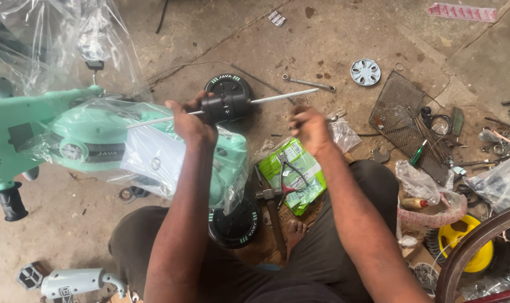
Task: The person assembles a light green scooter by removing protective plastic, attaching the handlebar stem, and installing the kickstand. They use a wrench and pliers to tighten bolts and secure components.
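Holding a thin steel axle rod (pixel 154 119) with a black cylindrical motor block (pixel 225 107), the left hand (pixel 190 123) grasps it above the concrete floor (pixel 333 33). The right hand (pixel 310 128) is clenched, apart. The rod seems stiff but slippery; better gripped beside the heavier block.

Toy scooter body (pixel 92 140) was mint green under clear plastic wrap (pixel 53 39), with a black handlebar grip (pixel 10 203); motor block (pixel 225 108) on the silver axle rod (pixel 288 96) was black. Wheel (pixel 228 84) on the floor was black with pale green dashes round the rim, as was the second wheel (pixel 235 224). Packet (pixel 294 174) was green and white, pliers (pixel 288 182) red-handled, reel (pixel 468 247) yellow, hubcap (pixel 365 72) pale grey.
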